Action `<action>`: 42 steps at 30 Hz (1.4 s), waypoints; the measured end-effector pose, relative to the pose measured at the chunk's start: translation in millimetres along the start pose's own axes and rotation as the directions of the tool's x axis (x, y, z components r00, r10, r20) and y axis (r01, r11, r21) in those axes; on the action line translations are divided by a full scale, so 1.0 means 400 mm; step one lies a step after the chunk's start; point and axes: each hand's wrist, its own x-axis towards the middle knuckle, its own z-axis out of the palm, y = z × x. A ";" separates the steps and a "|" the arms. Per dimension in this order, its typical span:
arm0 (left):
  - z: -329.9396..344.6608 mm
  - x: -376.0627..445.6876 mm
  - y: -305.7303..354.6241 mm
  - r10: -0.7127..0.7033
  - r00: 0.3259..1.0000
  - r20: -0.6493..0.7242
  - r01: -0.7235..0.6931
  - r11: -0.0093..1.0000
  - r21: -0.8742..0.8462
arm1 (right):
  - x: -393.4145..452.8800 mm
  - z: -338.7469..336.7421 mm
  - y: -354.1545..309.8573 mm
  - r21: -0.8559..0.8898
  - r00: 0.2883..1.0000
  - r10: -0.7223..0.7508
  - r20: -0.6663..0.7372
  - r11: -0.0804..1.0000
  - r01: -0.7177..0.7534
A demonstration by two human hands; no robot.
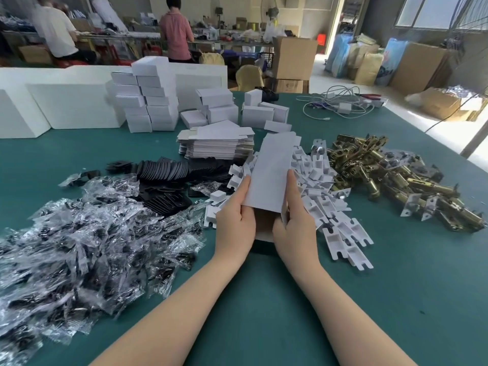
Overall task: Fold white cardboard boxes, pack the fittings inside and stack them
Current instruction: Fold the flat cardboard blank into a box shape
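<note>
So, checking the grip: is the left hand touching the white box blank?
Touching. The head view shows the left hand gripping the left edge of the white box blank, thumb on its face.

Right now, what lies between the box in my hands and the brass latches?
In the head view, a heap of white cardboard inserts lies between the held box and the brass latches.

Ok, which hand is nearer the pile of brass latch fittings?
Right. The right hand grips the box blank's right edge, with white inserts between it and the brass latch fittings. The left hand grips the blank's left edge, farther away.
</note>
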 end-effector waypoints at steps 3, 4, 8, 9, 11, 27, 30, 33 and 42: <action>-0.007 0.009 -0.009 -0.056 0.997 0.046 0.063 0.983 -0.174 | 0.010 -0.001 0.003 -0.133 0.997 -0.030 0.071 0.990 0.039; -0.009 0.011 -0.009 -0.060 0.995 0.078 0.075 0.975 -0.209 | 0.014 -0.003 0.004 -0.168 0.995 -0.038 0.088 0.984 0.052; -0.024 0.019 -0.022 -0.043 0.943 0.330 0.182 0.896 -0.405 | 0.035 -0.019 0.016 -0.263 0.991 -0.016 0.130 0.963 0.051; -0.029 0.027 -0.026 -0.045 0.918 0.394 0.237 0.859 -0.454 | 0.037 -0.024 0.020 -0.280 0.989 -0.015 0.147 0.958 0.056; -0.039 0.044 -0.021 -0.101 0.869 0.484 0.381 0.760 -0.526 | 0.038 -0.031 0.025 -0.311 0.979 -0.017 0.202 0.947 0.080; -0.049 0.061 -0.005 -0.277 0.820 0.501 0.542 0.659 -0.522 | 0.102 -0.045 -0.024 -0.138 0.999 0.050 0.012 0.989 -0.048; -0.046 0.072 0.010 -0.388 0.829 0.402 0.554 0.663 -0.503 | 0.098 -0.031 -0.017 -0.197 1.000 0.025 0.018 0.980 -0.021; -0.044 0.072 0.006 -0.214 0.974 0.073 0.223 0.963 -0.154 | 0.095 -0.013 -0.019 -0.209 0.992 0.107 0.066 0.974 -0.091; -0.034 0.072 -0.024 -0.062 0.996 -0.069 0.074 0.978 0.193 | 0.108 0.032 -0.056 -0.267 0.996 0.086 -0.038 0.959 -0.093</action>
